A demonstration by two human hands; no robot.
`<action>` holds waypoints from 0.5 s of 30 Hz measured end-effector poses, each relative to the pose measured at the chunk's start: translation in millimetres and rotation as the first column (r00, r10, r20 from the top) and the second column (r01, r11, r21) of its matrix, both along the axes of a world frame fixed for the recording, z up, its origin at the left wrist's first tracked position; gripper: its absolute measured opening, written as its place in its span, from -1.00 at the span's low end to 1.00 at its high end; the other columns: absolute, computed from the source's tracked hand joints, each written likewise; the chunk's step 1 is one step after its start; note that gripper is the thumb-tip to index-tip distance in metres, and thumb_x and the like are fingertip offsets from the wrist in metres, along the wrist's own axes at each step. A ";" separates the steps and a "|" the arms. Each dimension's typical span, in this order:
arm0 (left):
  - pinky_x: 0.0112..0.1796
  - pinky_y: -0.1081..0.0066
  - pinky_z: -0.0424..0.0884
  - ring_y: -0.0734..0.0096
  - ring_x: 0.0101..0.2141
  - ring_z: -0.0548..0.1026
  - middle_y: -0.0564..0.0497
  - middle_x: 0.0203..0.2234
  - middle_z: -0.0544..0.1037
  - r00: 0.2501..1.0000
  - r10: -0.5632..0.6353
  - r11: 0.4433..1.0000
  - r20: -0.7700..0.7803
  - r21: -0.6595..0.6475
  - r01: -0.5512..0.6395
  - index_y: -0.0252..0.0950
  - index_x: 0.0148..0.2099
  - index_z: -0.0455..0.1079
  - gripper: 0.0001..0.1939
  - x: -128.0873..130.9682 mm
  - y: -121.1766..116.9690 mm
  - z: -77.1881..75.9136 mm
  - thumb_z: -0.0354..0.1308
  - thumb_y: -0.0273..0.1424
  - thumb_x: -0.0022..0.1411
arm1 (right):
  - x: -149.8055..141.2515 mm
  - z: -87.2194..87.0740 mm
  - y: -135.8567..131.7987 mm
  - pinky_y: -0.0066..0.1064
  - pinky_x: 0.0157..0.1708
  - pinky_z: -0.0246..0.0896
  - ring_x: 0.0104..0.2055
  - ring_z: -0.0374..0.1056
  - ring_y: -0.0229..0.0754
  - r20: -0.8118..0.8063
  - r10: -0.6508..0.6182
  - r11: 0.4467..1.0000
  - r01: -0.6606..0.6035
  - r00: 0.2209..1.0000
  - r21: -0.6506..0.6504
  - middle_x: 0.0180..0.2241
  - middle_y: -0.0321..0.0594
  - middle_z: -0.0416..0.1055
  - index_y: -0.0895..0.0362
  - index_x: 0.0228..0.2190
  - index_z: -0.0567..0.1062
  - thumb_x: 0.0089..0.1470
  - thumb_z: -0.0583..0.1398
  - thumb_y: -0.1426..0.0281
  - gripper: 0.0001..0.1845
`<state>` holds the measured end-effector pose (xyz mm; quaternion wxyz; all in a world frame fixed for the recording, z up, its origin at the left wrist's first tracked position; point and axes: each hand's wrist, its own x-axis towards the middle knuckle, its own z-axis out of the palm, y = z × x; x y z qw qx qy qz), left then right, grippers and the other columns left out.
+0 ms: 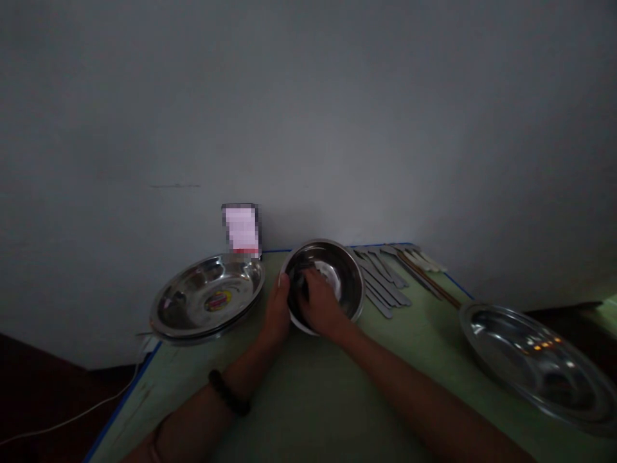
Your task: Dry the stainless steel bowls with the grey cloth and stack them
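Note:
A round stainless-steel bowl (pixel 351 273) sits tilted towards me at the middle of the table. My left hand (pixel 278 305) grips its left side, with the thumb up at the rim. Inside the bowl is my right hand (pixel 318 299), its curled fingers pressed to the inner left wall. Something dark shows by those fingertips, too dim and blurred to name. Close to the bowl's right side lie several flat metal utensils (pixel 385 289), fanned out in a row.
Stacked metal plates (pixel 193 318) stand at the left, before a phone-like screen (pixel 241 228) against the wall. Brown chopsticks (pixel 429 278) and white-handled utensils (pixel 427 258) lie right of the metal ones. An oval metal tray (pixel 525 373) is at the right edge of the green table (pixel 308 411).

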<state>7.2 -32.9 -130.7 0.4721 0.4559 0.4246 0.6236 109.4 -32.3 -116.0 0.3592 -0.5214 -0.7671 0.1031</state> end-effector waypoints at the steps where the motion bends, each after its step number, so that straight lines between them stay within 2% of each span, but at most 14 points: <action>1: 0.09 0.19 0.28 0.12 -0.01 0.46 -0.08 -0.14 0.59 1.000 0.014 1.000 -0.020 0.012 -0.014 -0.30 -0.11 0.48 -0.46 -2.8 0.4 1.1 0.02 0.05 0.15 | 1.7 -0.6 -3.8 -0.27 0.04 0.20 0.00 0.30 -0.09 0.005 0.081 0.996 -0.081 0.997 -0.026 -0.08 0.01 0.41 0.28 -0.08 0.36 0.04 0.08 0.61 -0.64; 3: 0.07 0.20 0.30 0.15 -0.02 0.47 -0.09 -0.12 0.58 0.997 0.021 0.998 -0.079 0.052 -0.017 -0.31 -0.06 0.46 -0.46 -7.1 -0.6 3.4 0.02 0.03 0.18 | 10.9 -0.3 -13.8 -0.32 -0.01 0.24 -0.05 0.34 -0.12 0.085 0.187 0.980 -0.180 0.979 -0.082 -0.11 -0.03 0.43 0.25 -0.13 0.39 0.05 0.09 0.59 -0.70; 5: 0.09 0.20 0.27 0.16 0.01 0.44 -0.10 -0.04 0.54 0.992 0.004 0.995 -0.128 0.094 0.008 -0.31 0.03 0.41 -0.47 -8.5 -3.1 5.4 0.00 -0.02 0.23 | 24.1 2.1 -24.2 -0.32 -0.07 0.27 -0.07 0.35 -0.12 0.257 0.196 0.978 -0.172 0.946 -0.114 -0.10 -0.05 0.42 0.21 -0.14 0.41 0.09 0.08 0.57 -0.73; 9: 0.13 0.20 0.21 0.17 0.08 0.38 -0.10 0.06 0.47 0.984 -0.007 0.991 -0.175 0.130 0.030 -0.27 0.09 0.36 -0.51 -4.9 -7.6 8.7 -0.03 -0.08 0.27 | 46.4 8.3 -30.8 -0.21 -0.13 0.28 -0.09 0.35 -0.01 0.613 -0.020 0.998 0.051 0.790 -0.033 -0.13 0.00 0.42 0.21 -0.14 0.44 0.15 0.01 0.59 -0.70; 11: 0.13 0.21 0.20 0.20 0.09 0.37 -0.08 0.07 0.46 0.974 0.014 0.989 -0.226 0.148 0.020 -0.26 0.10 0.35 -0.52 -2.4 -8.5 10.5 -0.05 -0.10 0.29 | 51.3 10.4 -22.3 -0.17 -0.12 0.26 -0.08 0.33 0.03 0.642 -0.128 0.989 0.142 0.756 0.031 -0.15 0.05 0.42 0.25 -0.15 0.44 0.15 -0.02 0.61 -0.69; 15: 0.11 0.20 0.22 0.20 0.06 0.39 -0.11 0.06 0.46 0.944 0.044 0.992 -0.328 0.124 -0.003 -0.28 0.09 0.34 -0.58 1.4 -8.8 13.0 -0.08 -0.19 0.32 | 41.0 12.6 7.9 -0.16 -0.06 0.20 -0.04 0.29 0.05 0.481 -0.243 0.968 0.246 0.843 0.056 -0.07 0.15 0.37 0.32 -0.10 0.39 0.17 -0.10 0.62 -0.64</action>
